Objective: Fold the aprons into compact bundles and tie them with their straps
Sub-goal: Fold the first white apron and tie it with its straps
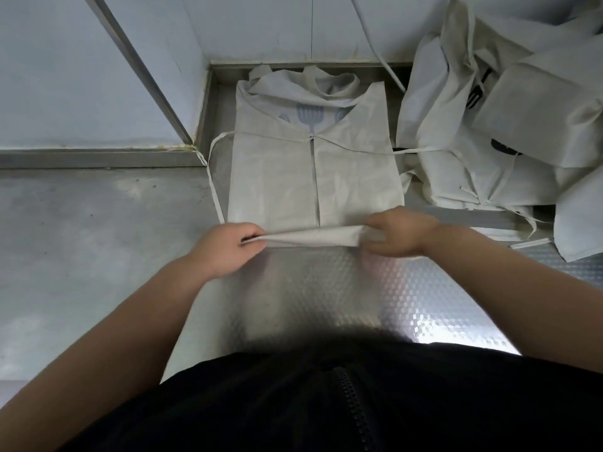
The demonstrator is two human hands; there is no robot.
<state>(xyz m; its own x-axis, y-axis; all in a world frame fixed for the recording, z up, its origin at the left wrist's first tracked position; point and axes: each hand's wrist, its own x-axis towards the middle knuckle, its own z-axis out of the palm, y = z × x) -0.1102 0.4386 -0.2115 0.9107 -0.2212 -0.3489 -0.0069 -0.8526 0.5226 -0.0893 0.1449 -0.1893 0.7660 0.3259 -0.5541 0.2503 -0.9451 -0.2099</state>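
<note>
A white apron (313,171) lies flat on the metal counter (98,223), its sides folded inward so they meet along a centre seam, with a grey utensil print near its top. Its near edge is rolled into a narrow fold (313,238). My left hand (228,247) pinches the left end of that fold. My right hand (398,231) grips the right end. One strap (213,177) loops off the apron's left side, and another strap (375,151) runs right toward the pile.
A heap of loose white aprons (496,125) with trailing straps fills the right side of the counter. A wall (81,76) and its metal ledge close off the back and left. Textured metal sheet (408,295) lies in front of me.
</note>
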